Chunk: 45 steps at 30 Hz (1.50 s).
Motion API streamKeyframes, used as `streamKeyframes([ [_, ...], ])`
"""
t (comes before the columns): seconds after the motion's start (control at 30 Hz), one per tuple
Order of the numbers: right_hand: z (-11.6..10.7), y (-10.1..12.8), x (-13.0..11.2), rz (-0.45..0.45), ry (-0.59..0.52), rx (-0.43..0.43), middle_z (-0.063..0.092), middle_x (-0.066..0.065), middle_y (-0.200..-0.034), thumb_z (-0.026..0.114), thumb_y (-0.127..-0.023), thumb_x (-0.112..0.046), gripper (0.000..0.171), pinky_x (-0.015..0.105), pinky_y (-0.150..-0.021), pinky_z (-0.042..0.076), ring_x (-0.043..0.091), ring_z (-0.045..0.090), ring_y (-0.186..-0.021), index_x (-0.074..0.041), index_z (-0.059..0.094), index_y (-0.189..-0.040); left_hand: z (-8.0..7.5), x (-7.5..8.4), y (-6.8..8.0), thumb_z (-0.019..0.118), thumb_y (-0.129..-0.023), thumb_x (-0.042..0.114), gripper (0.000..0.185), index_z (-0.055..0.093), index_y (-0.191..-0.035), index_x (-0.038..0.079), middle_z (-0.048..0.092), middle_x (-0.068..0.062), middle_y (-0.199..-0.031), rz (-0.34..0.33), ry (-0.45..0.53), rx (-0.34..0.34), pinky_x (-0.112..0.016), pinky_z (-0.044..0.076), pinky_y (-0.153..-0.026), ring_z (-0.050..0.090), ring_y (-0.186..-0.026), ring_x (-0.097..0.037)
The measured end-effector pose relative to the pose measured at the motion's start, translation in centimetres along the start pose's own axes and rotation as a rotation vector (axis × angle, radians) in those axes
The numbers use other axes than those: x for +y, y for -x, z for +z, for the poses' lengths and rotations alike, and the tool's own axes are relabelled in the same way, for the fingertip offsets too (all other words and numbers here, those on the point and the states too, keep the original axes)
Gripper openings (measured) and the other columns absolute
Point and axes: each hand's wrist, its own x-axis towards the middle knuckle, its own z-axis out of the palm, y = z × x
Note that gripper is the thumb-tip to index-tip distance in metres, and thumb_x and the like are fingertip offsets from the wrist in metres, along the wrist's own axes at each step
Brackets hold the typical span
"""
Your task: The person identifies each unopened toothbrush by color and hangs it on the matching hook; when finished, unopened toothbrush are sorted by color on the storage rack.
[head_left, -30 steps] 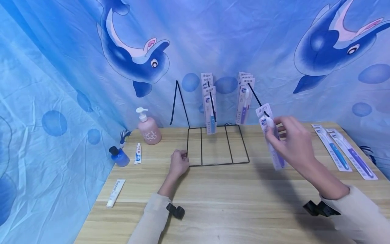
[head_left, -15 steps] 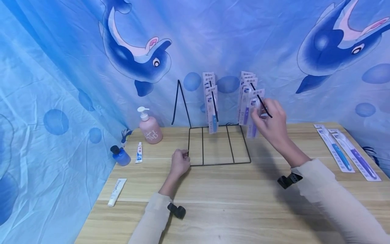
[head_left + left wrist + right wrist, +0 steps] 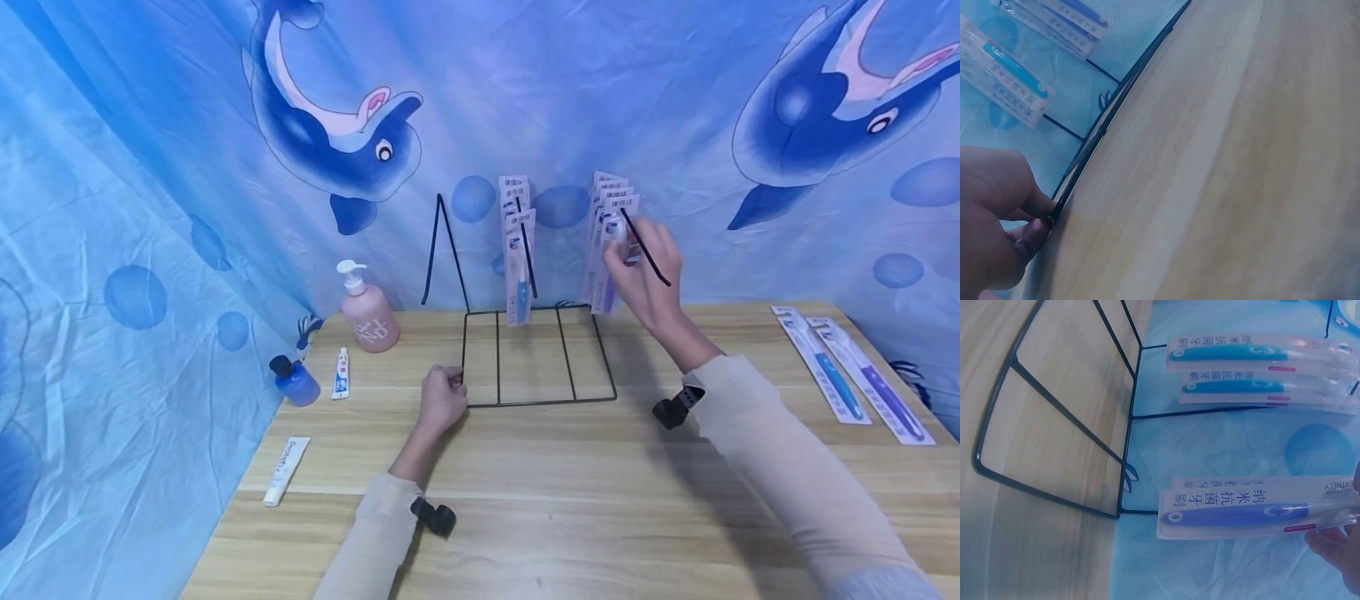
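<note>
My left hand [image 3: 443,398] pinches the front left corner of a black wire display rack [image 3: 540,404] on the table. In the left wrist view, thumb and finger close on the rack's wire. My right hand [image 3: 651,271] holds a packaged purple toothbrush [image 3: 1235,515] hanging on the rack's right hook [image 3: 647,250], at the front of a row of similar packs. On the middle hook hang several packs with blue toothbrushes [image 3: 521,279]. The left hook [image 3: 431,250] bears no pack. Part of the right fingers is hidden behind the package.
Two packaged toothbrushes, one blue [image 3: 831,367] and one purple [image 3: 879,383], lie at the right. On the left stand a pink pump bottle [image 3: 371,318] and a blue bottle [image 3: 297,384], near a small tube [image 3: 341,375] and a white tube [image 3: 287,471]. A dolphin-print curtain [image 3: 480,100] hangs behind.
My right hand has moved left and back, sliding the purple toothbrush pack along the right hook up to the others. The left hand keeps its grip on the rack corner.
</note>
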Motion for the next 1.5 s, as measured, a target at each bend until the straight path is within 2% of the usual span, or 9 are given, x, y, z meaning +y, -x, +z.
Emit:
streamKeyframes([
  [0.5, 0.3, -0.3, 0.4, 0.05, -0.014, -0.014, 0.056, 0.021, -0.087, 0.063, -0.089, -0.013, 0.017, 0.034, -0.068, 0.046, 0.032, 0.057, -0.08, 0.002, 0.055, -0.086, 0.1, -0.2, -0.1, 0.061, -0.079, -0.014, 0.039, 0.064, -0.117, -0.013, 0.06, -0.015, -0.094, 0.015, -0.013, 0.011, -0.034, 0.057, -0.079, 0.06, -0.085, -0.026],
  [0.67, -0.3, 0.0, 0.3, 0.056, -0.017, -0.032, 0.059, 0.022, -0.09, 0.067, -0.089, -0.017, 0.025, 0.041, -0.07, 0.051, 0.034, 0.061, -0.081, 0.005, 0.056, -0.089, 0.1, -0.1, -0.1, 0.06, -0.079, -0.015, 0.04, 0.064, -0.118, -0.013, 0.059, -0.015, -0.095, 0.005, -0.017, 0.009, -0.034, 0.057, -0.08, 0.06, -0.086, -0.026],
  [0.83, -3.0, 0.6, 1.6, 0.203, 0.01, -0.117, 0.062, 0.022, -0.105, 0.074, -0.088, -0.038, 0.049, 0.048, -0.079, 0.054, 0.037, 0.063, -0.092, 0.005, 0.058, -0.107, 0.1, 0.0, -0.1, 0.06, -0.079, -0.015, 0.041, 0.064, -0.119, -0.013, 0.06, -0.015, -0.096, -0.001, -0.011, 0.008, -0.035, 0.058, -0.081, 0.06, -0.087, -0.027],
  [0.9, -4.6, 0.9, 2.8, 0.285, 0.022, -0.131, 0.061, 0.022, -0.11, 0.073, -0.087, -0.043, 0.055, 0.042, -0.079, 0.055, 0.039, 0.063, -0.095, 0.004, 0.058, -0.112, 0.1, 0.0, -0.1, 0.061, -0.079, -0.015, 0.041, 0.063, -0.12, -0.013, 0.06, -0.016, -0.097, -0.003, -0.01, 0.008, -0.034, 0.058, -0.08, 0.06, -0.087, -0.026],
  [1.03, -8.0, 1.6, 6.7, 0.353, 0.146, -0.121, 0.062, 0.025, -0.113, 0.068, -0.091, -0.045, 0.057, 0.031, -0.073, 0.048, 0.041, 0.063, -0.095, 0.004, 0.058, -0.117, 0.1, 0.0, 0.0, 0.06, -0.078, -0.015, 0.041, 0.063, -0.119, -0.013, 0.06, -0.016, -0.097, -0.001, -0.008, 0.014, -0.035, 0.058, -0.08, 0.061, -0.087, -0.027],
  [1.13, -10.9, 2.2, 10.4, 0.396, 0.272, -0.158, 0.06, 0.031, -0.115, 0.062, -0.094, -0.046, 0.061, 0.042, -0.078, 0.046, 0.045, 0.06, -0.097, 0.007, 0.055, -0.123, 0.2, 0.0, 0.0, 0.061, -0.079, -0.015, 0.04, 0.063, -0.119, -0.013, 0.06, -0.017, -0.097, 0.001, -0.003, 0.02, -0.036, 0.058, -0.08, 0.06, -0.087, -0.028],
  [1.27, -14.2, 3.0, 15.7, 0.523, 0.418, -0.305, 0.052, 0.039, -0.121, 0.048, -0.097, -0.056, 0.077, 0.063, -0.079, 0.044, 0.053, 0.053, -0.103, 0.012, 0.044, -0.134, 0.1, -0.2, 0.0, 0.062, -0.08, -0.014, 0.039, 0.063, -0.119, -0.013, 0.06, -0.017, -0.098, -0.001, 0.01, 0.013, -0.035, 0.058, -0.08, 0.06, -0.087, -0.027],
  [1.37, -16.2, 3.9, 19.0, 0.632, 0.52, -0.436, 0.045, 0.043, -0.125, 0.039, -0.097, -0.061, 0.086, 0.066, -0.074, 0.044, 0.058, 0.047, -0.108, 0.013, 0.036, -0.141, 0.1, -0.2, -0.1, 0.062, -0.08, -0.014, 0.039, 0.063, -0.119, -0.013, 0.06, -0.016, -0.099, -0.002, 0.014, 0.001, -0.033, 0.058, -0.08, 0.06, -0.088, -0.026],
  [1.5, -17.6, 5.6, 21.8, 0.689, 0.592, -0.534, 0.041, 0.046, -0.127, 0.037, -0.099, -0.058, 0.086, 0.065, -0.074, 0.046, 0.062, 0.043, -0.111, 0.017, 0.034, -0.141, 0.1, -0.3, -0.1, 0.063, -0.08, -0.014, 0.039, 0.064, -0.119, -0.012, 0.06, -0.016, -0.097, 0.002, 0.009, 0.007, -0.034, 0.058, -0.08, 0.06, -0.087, -0.026],
])
